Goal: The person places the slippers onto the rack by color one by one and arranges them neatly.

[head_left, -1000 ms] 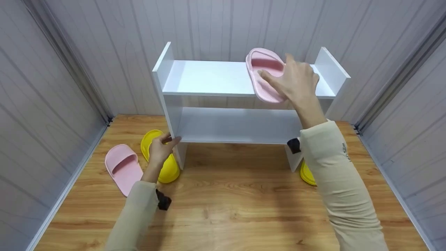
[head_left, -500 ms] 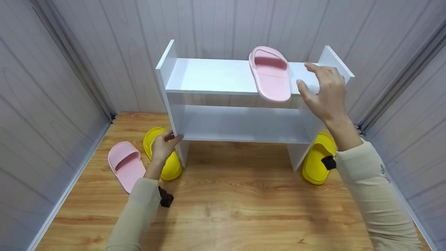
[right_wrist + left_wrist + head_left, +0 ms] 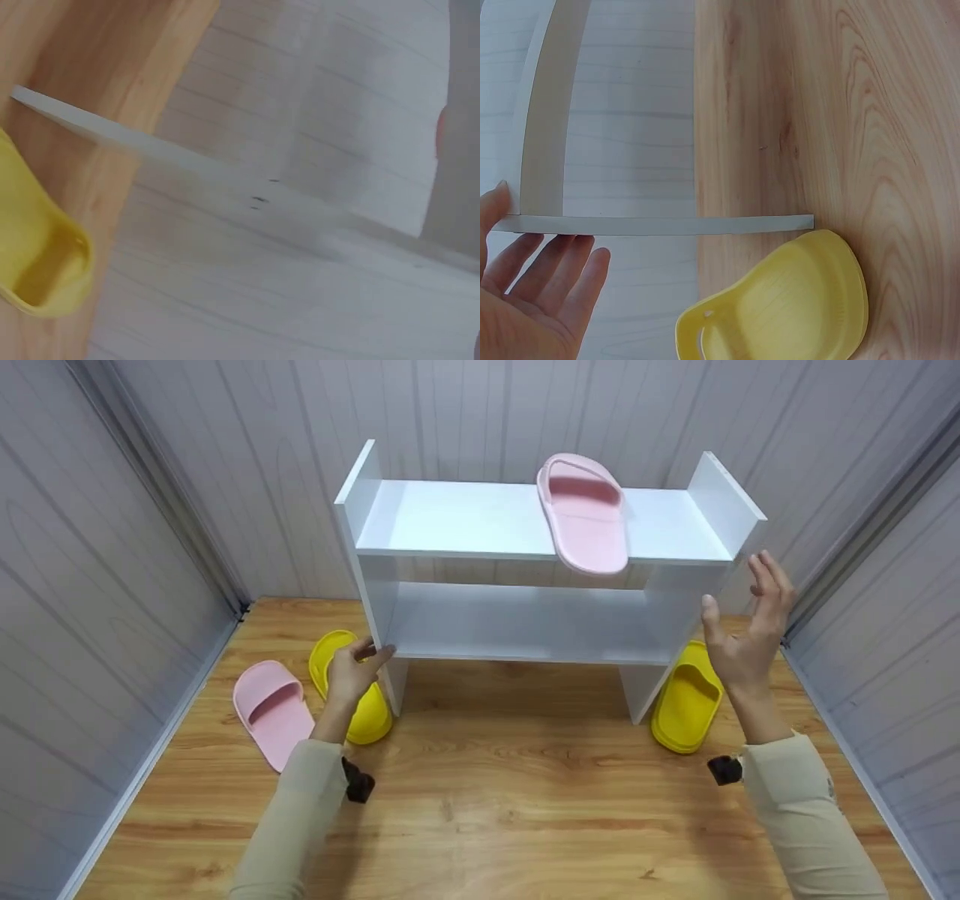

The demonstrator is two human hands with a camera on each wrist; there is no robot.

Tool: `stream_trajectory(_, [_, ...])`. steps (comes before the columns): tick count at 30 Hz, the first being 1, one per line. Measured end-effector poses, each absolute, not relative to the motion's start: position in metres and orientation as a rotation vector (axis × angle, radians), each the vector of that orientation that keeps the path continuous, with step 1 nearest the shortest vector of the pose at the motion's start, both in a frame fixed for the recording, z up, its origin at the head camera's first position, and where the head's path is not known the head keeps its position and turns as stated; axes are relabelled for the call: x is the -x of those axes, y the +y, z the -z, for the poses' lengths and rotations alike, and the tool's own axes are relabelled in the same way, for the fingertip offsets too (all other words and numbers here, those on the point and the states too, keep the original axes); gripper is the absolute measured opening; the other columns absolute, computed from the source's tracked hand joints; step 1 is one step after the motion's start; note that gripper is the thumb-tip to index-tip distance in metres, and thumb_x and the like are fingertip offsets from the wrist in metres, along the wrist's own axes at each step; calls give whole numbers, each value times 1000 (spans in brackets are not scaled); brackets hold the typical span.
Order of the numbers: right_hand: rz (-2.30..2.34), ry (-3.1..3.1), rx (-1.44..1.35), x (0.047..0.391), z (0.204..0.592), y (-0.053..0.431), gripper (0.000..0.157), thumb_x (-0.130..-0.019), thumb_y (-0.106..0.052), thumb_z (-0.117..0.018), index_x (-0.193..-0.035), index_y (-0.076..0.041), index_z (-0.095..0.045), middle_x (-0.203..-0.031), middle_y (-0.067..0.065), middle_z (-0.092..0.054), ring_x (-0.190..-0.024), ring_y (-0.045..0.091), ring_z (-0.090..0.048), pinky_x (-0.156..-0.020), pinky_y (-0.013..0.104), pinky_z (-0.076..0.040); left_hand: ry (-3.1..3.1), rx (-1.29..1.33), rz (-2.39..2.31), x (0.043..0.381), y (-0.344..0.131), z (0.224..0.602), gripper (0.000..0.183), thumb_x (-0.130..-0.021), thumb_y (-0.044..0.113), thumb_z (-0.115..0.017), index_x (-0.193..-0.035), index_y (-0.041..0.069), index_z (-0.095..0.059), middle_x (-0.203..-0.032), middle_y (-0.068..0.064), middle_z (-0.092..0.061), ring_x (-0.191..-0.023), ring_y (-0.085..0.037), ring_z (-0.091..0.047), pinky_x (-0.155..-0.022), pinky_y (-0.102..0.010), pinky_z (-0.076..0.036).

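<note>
A white two-tier rack [image 3: 465,551] stands in the middle. My left hand [image 3: 351,675] holds its left side panel, the thumb in front and the fingers [image 3: 551,274] on the outer face, as the left wrist view shows. One pink slipper [image 3: 589,529] lies on the top shelf, right of centre, its heel end over the front edge. My right hand [image 3: 750,641] is raised beside the rack's right panel, fingers spread and holding nothing. Below it is a yellow slipper [image 3: 686,701], against the right panel's outer side. Most of that hand lies outside the right wrist view.
On the wooden floor [image 3: 487,810] to the left lies another pink slipper [image 3: 277,720]. Beside it, a second yellow slipper [image 3: 371,716] is partly behind my left hand and close to the left panel. Panelled walls [image 3: 465,412] enclose the back and both sides.
My right hand has let go of the pink slipper, leaving it on the top shelf, and has moved right and down past the rack's right panel. My left hand keeps its hold.
</note>
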State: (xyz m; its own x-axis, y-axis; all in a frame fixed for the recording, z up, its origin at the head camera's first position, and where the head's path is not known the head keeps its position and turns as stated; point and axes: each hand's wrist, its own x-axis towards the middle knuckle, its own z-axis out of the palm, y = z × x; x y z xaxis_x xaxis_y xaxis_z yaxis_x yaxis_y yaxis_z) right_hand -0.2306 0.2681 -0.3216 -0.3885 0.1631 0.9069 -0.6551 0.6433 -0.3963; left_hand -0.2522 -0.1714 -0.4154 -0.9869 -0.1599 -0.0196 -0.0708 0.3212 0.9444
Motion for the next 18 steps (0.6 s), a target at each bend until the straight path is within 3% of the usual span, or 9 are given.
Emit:
stream_trajectory(4, [-1106,-1959,-362,225,340,277,61,-79,-5,-58,-132,5,-30,-136,11,-31,-121,20,-31,-95,30,-30,-2493,-221,1771,252,-172,415,50,-83,29,-61,-125,4,-50,-117,-15,-53,-101,-25,-51,-77,-33,-47])
stream_trajectory(10, [-1343,-2168,-319,230,369,293,66,-83,-6,-58,-138,-3,-22,-140,12,-26,-125,23,-27,-98,40,-26,-2503,-222,1745,252,-171,415,50,-83,30,-61,-124,5,-51,-115,-15,-54,-100,-25,-52,-75,-33,-47])
stream_trajectory(14, [-1431,-2209,-340,235,382,299,58,-86,-6,-56,-136,-2,-29,-136,15,-34,-121,21,-34,-95,42,-29,-2508,-215,1734,253,-171,415,51,-83,30,-61,-125,4,-49,-116,-16,-53,-101,-26,-52,-75,-33,-47])
stream_trajectory(18, [-1381,-2212,-304,235,389,300,41,-87,-6,-54,-126,3,-45,-119,18,-51,-103,9,-50,-87,29,-40,-2514,-212,1730,252,-170,416,51,-83,30,-61,-125,3,-49,-117,-17,-53,-101,-26,-52,-75,-33,-47])
